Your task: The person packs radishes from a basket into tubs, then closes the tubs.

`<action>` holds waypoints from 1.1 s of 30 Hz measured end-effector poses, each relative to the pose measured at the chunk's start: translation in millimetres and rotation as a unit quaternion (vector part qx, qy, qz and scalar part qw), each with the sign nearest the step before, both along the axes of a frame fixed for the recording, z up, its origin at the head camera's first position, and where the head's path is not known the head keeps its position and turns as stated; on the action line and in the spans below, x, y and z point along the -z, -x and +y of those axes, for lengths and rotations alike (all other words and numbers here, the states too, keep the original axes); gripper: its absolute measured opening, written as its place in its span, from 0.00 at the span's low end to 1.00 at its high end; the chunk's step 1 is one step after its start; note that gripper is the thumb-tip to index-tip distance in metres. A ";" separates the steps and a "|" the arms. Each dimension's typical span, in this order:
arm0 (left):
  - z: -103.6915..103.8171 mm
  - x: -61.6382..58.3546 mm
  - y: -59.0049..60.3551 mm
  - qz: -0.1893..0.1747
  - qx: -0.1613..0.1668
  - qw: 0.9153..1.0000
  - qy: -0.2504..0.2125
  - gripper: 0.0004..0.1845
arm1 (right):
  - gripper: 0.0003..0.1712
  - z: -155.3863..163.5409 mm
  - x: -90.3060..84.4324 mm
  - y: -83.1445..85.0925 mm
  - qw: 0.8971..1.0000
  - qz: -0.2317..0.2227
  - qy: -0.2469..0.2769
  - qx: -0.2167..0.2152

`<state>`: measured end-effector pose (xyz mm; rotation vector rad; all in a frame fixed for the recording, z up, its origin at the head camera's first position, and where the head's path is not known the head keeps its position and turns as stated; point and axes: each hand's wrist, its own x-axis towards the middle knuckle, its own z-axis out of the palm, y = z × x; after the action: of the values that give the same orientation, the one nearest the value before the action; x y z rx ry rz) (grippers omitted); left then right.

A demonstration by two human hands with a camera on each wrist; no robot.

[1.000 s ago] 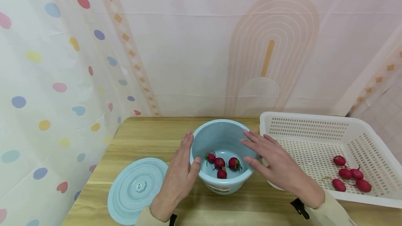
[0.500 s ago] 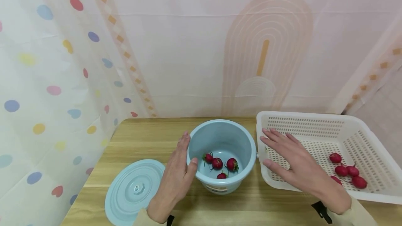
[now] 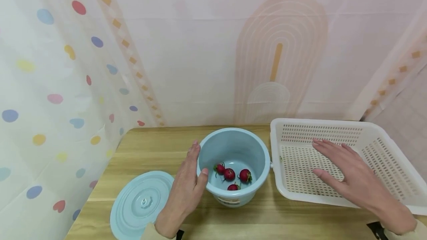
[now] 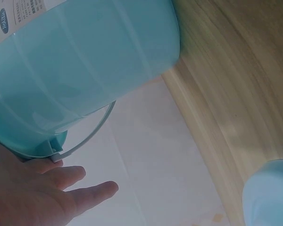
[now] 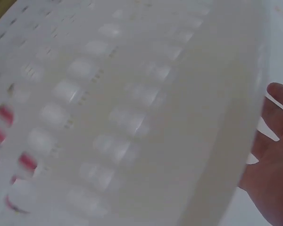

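A light blue bucket [image 3: 233, 142] stands upright at the table's middle, with several red radishes [image 3: 228, 174] on its bottom. My left hand [image 3: 182, 192] lies along the left side of its rim, fingers extended. In the left wrist view those fingers [image 4: 92, 195] are by the bail's hinge; whether they touch the bucket I cannot tell. Over the white slotted basket [image 3: 300, 196] hovers my right hand [image 3: 357, 182], its fingers extended and holding nothing. It hides the basket's radishes from the head view, but red patches of radish [image 5: 27, 162] show through the slots in the right wrist view.
A round blue lid [image 3: 143, 202] lies flat on the wooden table [image 3: 160, 143], left of the bucket and partly behind my left forearm. The basket stands close to the bucket's right side. Patterned curtains [image 3: 200, 66] hang behind and to the left.
My right hand has moved right, from the bucket's rim to above the basket, and now covers the radishes there. The left hand has stayed at the bucket. The head view has shifted slightly.
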<state>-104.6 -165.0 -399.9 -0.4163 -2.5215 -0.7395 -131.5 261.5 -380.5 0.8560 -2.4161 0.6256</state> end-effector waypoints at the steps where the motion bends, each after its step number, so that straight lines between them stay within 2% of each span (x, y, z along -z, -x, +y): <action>1: -0.1 0.1 -0.1 0.000 0.000 1.000 -0.001 0.35 | 0.38 4.8 1.3 0.2 1.000 0.000 0.000 0.005; 3: -0.1 0.3 0.0 0.000 0.001 1.000 -0.001 0.35 | 0.39 13.9 3.4 0.4 1.000 -0.003 0.001 0.020; 8: 0.0 0.7 1.0 -0.002 0.003 1.000 -0.007 0.35 | 0.40 36.7 7.3 -0.3 0.997 -0.053 -0.001 0.065; 15: -0.3 0.9 1.4 0.001 0.006 1.000 -0.014 0.35 | 0.38 63.6 13.7 2.6 0.994 -0.071 -0.008 0.083; 28: -0.8 1.9 0.8 -0.006 0.000 1.000 -0.016 0.35 | 0.38 94.1 21.8 11.8 0.975 -0.177 -0.006 0.137; 33: -0.2 1.9 0.8 -0.005 0.002 1.000 -0.014 0.35 | 0.35 100.6 19.8 15.1 0.968 -0.202 -0.023 0.147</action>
<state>-105.4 -165.2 -401.8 -0.4098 -2.5181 -0.7800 -146.6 362.1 -400.3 0.3960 -2.8571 0.6815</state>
